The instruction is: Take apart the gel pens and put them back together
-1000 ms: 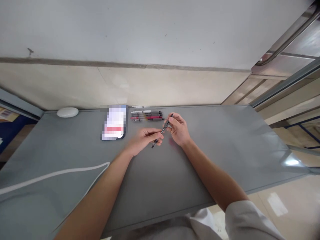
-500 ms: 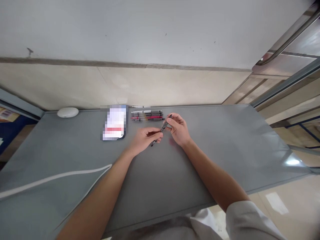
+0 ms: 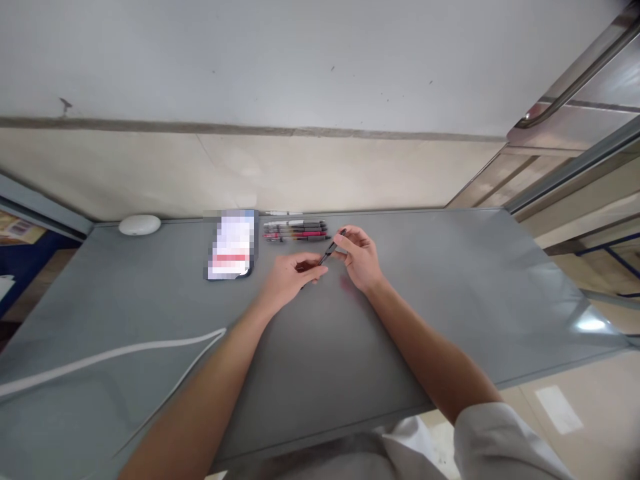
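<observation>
While left hand [image 3: 289,279] and right hand [image 3: 361,257] grip it, dark pen [image 3: 330,250] slants right of phone [image 3: 233,247]

Dark pen is off the phone's right side, level with its near half. Left fingers, nearest the phone, close around the lower part; right thumb and fingers, farther right of the phone, pinch the upper end. Pen row [image 3: 311,234] lies just right of the phone. Probably light, stiff, slightly slick; mid-barrel hold looks best. Versus a second ago, less lower tip shows past left fingers; pen row unmoved.
</observation>
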Motion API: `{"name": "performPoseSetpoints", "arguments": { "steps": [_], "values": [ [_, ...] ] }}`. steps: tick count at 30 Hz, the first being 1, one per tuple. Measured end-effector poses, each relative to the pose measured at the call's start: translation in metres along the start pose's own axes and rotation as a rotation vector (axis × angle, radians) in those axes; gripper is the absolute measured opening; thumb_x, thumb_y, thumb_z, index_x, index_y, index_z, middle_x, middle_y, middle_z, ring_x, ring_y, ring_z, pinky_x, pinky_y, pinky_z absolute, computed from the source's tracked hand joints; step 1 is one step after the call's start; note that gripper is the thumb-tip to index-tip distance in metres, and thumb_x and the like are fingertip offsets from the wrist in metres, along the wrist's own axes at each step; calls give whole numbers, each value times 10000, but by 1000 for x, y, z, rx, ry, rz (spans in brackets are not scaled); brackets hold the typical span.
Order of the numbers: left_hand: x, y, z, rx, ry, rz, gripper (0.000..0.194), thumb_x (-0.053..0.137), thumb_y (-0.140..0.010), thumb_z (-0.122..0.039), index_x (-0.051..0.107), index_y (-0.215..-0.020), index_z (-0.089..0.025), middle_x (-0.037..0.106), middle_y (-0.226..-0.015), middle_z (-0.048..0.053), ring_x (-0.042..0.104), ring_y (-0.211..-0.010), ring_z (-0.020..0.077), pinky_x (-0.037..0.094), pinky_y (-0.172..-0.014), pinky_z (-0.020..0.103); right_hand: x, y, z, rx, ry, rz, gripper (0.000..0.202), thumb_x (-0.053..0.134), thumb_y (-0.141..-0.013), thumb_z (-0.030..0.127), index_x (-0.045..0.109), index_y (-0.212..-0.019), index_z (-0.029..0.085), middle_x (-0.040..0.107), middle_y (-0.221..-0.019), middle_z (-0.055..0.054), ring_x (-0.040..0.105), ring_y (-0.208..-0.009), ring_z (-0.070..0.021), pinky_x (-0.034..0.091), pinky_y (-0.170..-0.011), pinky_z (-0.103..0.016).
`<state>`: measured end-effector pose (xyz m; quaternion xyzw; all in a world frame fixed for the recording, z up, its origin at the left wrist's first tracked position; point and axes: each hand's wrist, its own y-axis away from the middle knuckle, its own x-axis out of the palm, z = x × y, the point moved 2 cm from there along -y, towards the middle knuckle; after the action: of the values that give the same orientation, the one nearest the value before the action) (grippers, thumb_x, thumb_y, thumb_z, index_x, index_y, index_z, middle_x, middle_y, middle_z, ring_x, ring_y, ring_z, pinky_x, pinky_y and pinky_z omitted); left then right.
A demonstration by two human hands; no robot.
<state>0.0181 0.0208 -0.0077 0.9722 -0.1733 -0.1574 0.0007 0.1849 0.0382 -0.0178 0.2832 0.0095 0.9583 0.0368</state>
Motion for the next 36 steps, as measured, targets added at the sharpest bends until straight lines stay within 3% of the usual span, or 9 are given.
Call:
{"name": "performPoseSetpoints", "arguments": {
  "steps": [7,13,15,18,24,28,31,36],
  "values": [
    [0,3,1,-95,224,239,315,601,-850,-465,711,-821,-171,695,-827,59,635,-719,153,498,-710,284,2,2,1,70,-58,127,243,790,-641,277,671,-852,263,654,-861,37,641,-768,-131,561,-596,-266],
    [-1,0,2,-45,93,37,326,677,-789,-453,707,-993,-201,699,-824,32,630,-704,150,500,-717,291,0,-1,1,5,-33,1,228,802,-629,257,622,-769,250,615,-821,57,594,-737,-94,562,-652,-246],
    [-1,-1,1,-19,39,0,305,695,-770,-439,709,-963,-204,686,-783,16,616,-676,141,500,-719,293,0,-1,1,-7,-4,-13,239,804,-622,265,610,-760,250,609,-832,57,585,-743,-97,567,-667,-257],
    [-2,0,-1,-20,33,13,263,695,-768,-422,706,-901,-195,671,-741,8,605,-654,134,495,-706,287,1,1,2,4,4,14,234,803,-623,263,609,-753,251,611,-824,58,592,-741,-96,566,-662,-253],
    [0,5,-3,-106,245,239,313,615,-829,-470,704,-814,-170,691,-824,67,615,-692,150,493,-686,299,2,4,4,81,-69,176,214,775,-660,277,660,-839,256,644,-842,40,641,-771,-129,562,-612,-257],
    [0,4,-3,-76,144,134,282,638,-813,-462,712,-868,-195,691,-803,39,617,-712,150,477,-719,291,2,3,4,53,-80,99,205,786,-648,247,642,-794,258,638,-833,54,627,-751,-106,553,-629,-236],
    [-1,2,-4,-24,-24,56,267,640,-808,-463,705,-861,-210,649,-702,-3,589,-666,141,438,-654,263,2,2,3,40,-34,42,209,793,-635,251,622,-756,254,628,-822,59,608,-736,-94,556,-667,-243],
    [-3,3,-8,-12,-12,117,285,597,-837,-456,676,-767,-192,622,-672,0,568,-645,135,417,-617,253,2,2,3,41,-26,51,208,793,-632,249,633,-764,254,621,-842,58,608,-745,-96,562,-641,-239]
  ]
}}
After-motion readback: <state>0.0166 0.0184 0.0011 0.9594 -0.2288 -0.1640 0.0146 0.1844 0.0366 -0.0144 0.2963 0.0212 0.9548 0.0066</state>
